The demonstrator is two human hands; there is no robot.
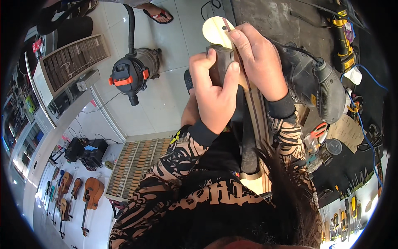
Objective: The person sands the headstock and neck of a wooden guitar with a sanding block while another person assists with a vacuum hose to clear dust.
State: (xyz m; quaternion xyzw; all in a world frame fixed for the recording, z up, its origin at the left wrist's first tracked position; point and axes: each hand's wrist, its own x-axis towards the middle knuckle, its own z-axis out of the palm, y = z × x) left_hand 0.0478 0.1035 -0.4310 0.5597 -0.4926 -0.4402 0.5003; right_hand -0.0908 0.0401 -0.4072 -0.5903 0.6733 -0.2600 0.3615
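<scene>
A long piece of striped, laminated wood, shaped like an instrument neck, runs from my lap up to a pale, rounded end with a small dark hole. My right hand is wrapped around its upper part, just below the rounded end, thumb on top. In my left hand, a dark grey block, perhaps a sanding block, is pinched between thumb and fingers. The block lies against the wood beside the rounded end. My fingers hide part of both pieces.
A dark workbench on the right bears a black power tool, a yellow cordless drill and red-handled scissors. A shop vacuum stands on the tiles near another person's sandalled foot. Guitars hang lower left.
</scene>
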